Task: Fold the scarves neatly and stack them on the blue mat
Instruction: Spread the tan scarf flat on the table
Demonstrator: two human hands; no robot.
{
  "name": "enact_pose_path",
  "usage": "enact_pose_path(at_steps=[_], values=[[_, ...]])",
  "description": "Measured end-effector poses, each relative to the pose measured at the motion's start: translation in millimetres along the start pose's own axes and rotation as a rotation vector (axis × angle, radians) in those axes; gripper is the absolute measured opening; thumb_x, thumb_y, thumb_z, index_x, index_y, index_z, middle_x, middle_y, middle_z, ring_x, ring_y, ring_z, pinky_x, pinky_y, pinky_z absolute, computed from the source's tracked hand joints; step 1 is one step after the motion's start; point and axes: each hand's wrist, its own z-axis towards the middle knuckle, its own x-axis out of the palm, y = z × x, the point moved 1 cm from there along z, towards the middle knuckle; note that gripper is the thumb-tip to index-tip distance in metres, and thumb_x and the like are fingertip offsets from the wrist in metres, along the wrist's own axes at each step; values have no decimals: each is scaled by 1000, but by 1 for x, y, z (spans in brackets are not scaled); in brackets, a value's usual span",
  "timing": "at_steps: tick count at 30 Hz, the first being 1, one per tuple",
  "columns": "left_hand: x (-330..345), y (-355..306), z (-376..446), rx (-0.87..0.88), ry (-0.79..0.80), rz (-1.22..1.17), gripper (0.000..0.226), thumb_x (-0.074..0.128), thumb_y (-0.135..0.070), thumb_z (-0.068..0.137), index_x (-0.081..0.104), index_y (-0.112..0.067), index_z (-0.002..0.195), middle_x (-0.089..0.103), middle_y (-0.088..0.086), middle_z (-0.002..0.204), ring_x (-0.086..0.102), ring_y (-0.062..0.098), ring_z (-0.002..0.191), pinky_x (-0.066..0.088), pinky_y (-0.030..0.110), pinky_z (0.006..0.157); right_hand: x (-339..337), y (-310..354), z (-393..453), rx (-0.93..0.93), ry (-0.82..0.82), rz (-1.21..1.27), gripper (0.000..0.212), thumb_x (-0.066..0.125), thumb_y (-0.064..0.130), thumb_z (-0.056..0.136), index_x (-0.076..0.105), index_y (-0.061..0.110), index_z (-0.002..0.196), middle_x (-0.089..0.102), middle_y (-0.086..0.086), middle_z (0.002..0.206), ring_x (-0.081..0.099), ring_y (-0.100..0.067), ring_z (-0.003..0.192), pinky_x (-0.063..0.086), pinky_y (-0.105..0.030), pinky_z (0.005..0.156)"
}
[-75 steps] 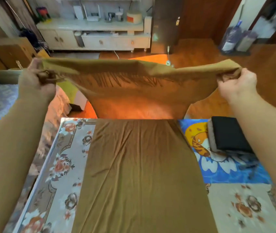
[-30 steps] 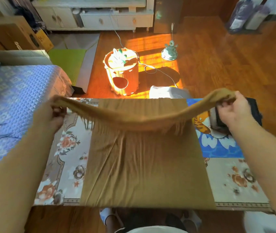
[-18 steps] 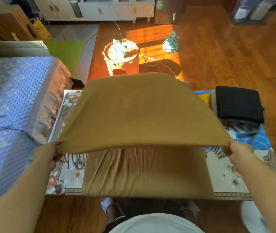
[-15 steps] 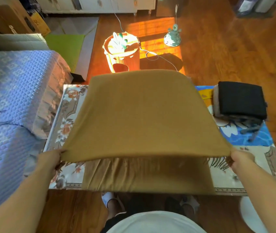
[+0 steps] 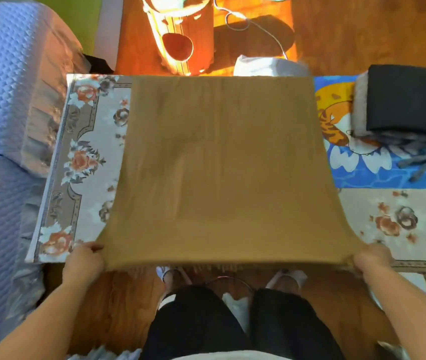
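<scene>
The tan fringed scarf [image 5: 219, 165] fills the middle of the frame, lying doubled over on the floral table cover [image 5: 89, 162], its far fold running straight along the table's far edge and its fringed near edge drawn just past the near edge. The left hand [image 5: 83, 263], at lower left, pinches the near-left corner with curled fingers; the right hand [image 5: 371, 261], at lower right, grips the near-right corner the same way. Holding both corners wide apart and low pulls the cloth taut, and this likely serves to square the upper layer over the lower one before it is let go, so the halves match edge to edge. The scarf flares slightly toward the hands, which suggests it is under tension, not yet at rest.

To the right of the scarf, in the upper right of the frame, the blue mat [image 5: 378, 175] with a cartoon tiger and white flower lies on the table. On its far corner sits a folded black scarf [image 5: 409, 100] atop a grey one [image 5: 360, 107], whose grey fringe [image 5: 419, 157] trails onto the mat; that pile is where the tan scarf belongs once folded smaller.

Beyond the table, at top centre, stands a wooden barrel-shaped stand [image 5: 183, 35] on the sunlit floor. A quilted blue bed cover [image 5: 1, 105] runs down the left side.
</scene>
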Motion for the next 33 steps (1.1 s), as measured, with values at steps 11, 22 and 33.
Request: enact_pose_path(at_steps=[11,22,33], values=[[71,10,12,-172,198,497,40,53,-11,92,60,-5,131,56,22,130,56,42,116,49,51,94,70,-15,22,47,50,-305,9,59,4,84,60,1,92,61,-20,85,61,-37,84,56,-47,80],[57,-217,113,534,-150,365,49,39,-31,100,44,-8,144,39,23,149,40,45,133,36,54,109,82,245,24,-777,-199,-313,49,44,25,101,37,12,148,28,-16,158,30,-37,141,33,-47,114],[50,-313,253,105,-287,-18,63,37,-30,102,17,-5,156,18,25,161,17,44,148,19,58,120,103,403,78,-929,-194,-353,61,34,43,105,14,25,159,0,-3,167,3,-33,152,15,-47,123]])
